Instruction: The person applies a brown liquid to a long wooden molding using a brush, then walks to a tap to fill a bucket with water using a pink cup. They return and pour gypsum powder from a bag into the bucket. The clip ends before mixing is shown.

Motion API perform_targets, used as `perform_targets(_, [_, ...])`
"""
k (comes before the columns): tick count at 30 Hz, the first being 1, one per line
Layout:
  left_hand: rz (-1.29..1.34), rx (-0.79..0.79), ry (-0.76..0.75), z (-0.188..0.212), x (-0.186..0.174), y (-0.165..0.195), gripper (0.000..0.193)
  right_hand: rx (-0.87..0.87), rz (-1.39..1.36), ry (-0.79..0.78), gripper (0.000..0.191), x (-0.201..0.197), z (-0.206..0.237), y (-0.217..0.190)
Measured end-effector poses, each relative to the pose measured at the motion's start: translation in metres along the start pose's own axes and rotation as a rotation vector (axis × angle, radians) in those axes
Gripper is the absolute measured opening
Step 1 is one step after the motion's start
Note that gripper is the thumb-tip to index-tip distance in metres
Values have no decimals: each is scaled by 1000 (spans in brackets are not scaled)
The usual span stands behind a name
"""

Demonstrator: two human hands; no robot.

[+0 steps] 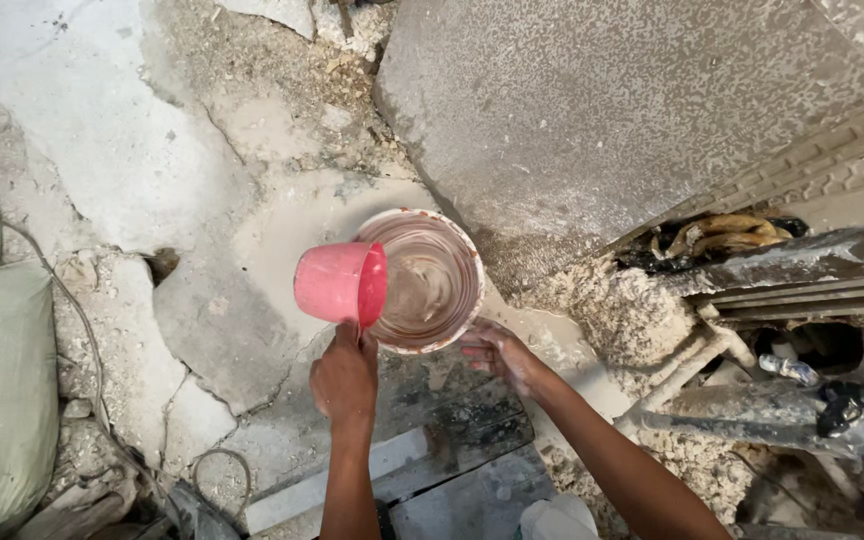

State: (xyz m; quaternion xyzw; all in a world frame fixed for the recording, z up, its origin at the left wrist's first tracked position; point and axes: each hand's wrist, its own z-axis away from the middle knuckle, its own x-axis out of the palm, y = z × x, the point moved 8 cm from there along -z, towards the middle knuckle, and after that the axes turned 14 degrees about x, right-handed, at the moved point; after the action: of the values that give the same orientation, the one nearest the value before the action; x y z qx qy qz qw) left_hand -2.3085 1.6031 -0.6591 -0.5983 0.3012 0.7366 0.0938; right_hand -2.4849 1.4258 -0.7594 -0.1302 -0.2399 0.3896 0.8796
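Pink plastic mug point(340, 283) is lying tipped on its side, mouth facing right over the bucket, handle pointing down into the left hand's grip, body sitting just above that grip. White bucket point(422, 281), rim smeared reddish-brown, is standing upright on the floor, muddy brown liquid swirling inside; near rim is touching the right hand's grip, bowl lying just beyond it.
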Motion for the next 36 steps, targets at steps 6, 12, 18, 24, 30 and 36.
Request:
perform_targets(6, [-23, 44, -30, -3, 62, -14, 29, -70, -38, 99, 68, -45, 6, 7])
perform_targets(12, [-130, 277, 186, 4, 86, 25, 29, -381, -217, 188, 55, -137, 73, 7])
perform_targets(18, [55, 625, 554, -25, 2, 181, 34, -492, -157, 143, 48, -145, 196, 47])
perform_targets(24, [156, 1268, 810, -51, -142, 422, 37, -592, -29, 53, 48, -118, 253, 74])
perform_targets(30, [-294, 1488, 745, -55, -190, 603, 36, -550, -106, 84, 46, -111, 251, 77])
perform_targets(36, [-416, 1373, 1132, -28, -203, 580, 54, -350, -91, 102, 53, -117, 179, 40])
